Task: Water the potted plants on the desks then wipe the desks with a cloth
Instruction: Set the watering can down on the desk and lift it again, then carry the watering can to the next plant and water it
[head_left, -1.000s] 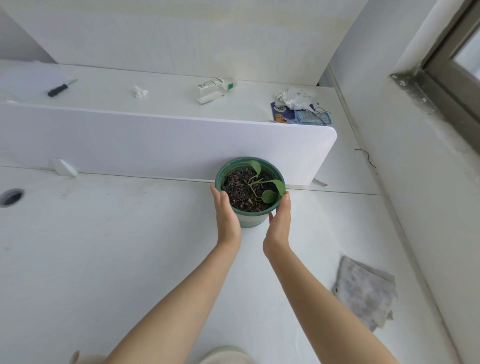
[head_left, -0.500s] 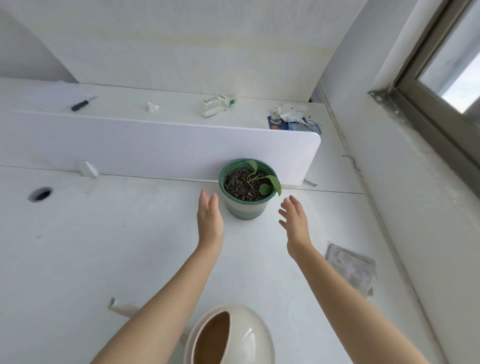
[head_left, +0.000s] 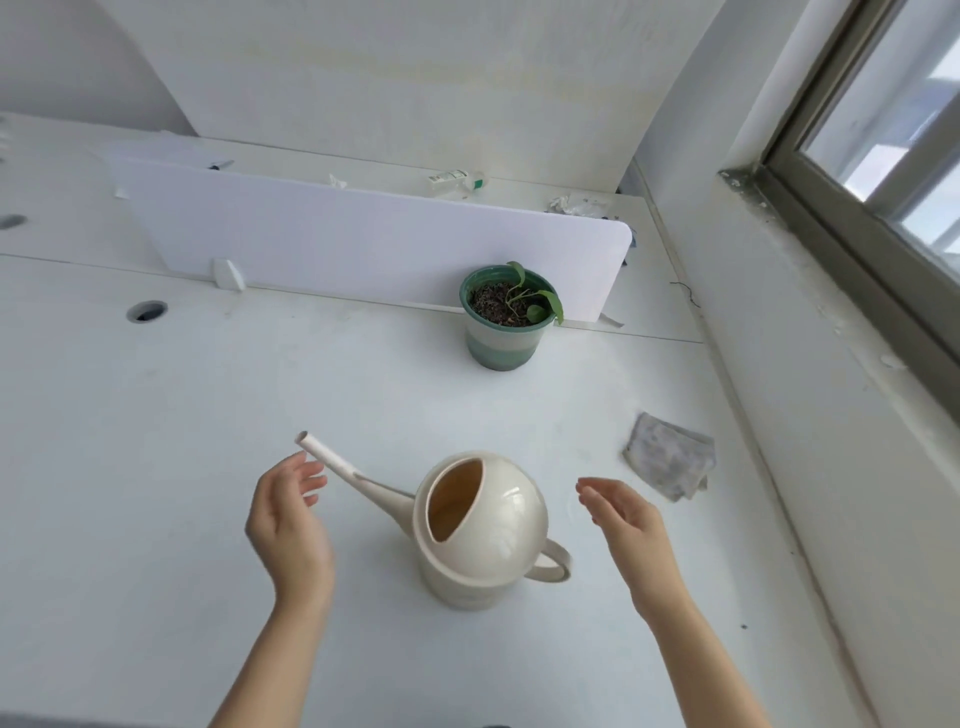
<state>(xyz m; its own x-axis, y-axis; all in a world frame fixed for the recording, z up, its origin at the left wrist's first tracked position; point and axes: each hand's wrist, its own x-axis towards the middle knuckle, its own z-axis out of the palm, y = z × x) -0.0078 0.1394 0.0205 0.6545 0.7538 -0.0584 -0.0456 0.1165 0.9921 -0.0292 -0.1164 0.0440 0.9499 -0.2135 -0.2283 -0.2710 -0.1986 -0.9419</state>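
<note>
Standing on the desk (head_left: 156, 467) between the left hand (head_left: 288, 525) and the right hand (head_left: 623, 519), both slack-fingered and holding nothing, the watering can (head_left: 488, 530) is judged rigid, glossy, heavy if filled; it is best taken by its loop handle (head_left: 567, 561)

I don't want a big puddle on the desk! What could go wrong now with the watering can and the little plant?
1. The left hand hovers right beside the long spout of the watering can; a bump could tip it, and anything inside might spill from its wide open top.
2. The potted plant stands far back against the divider, so pouring needs a long reach and water may miss onto the desk.
</note>
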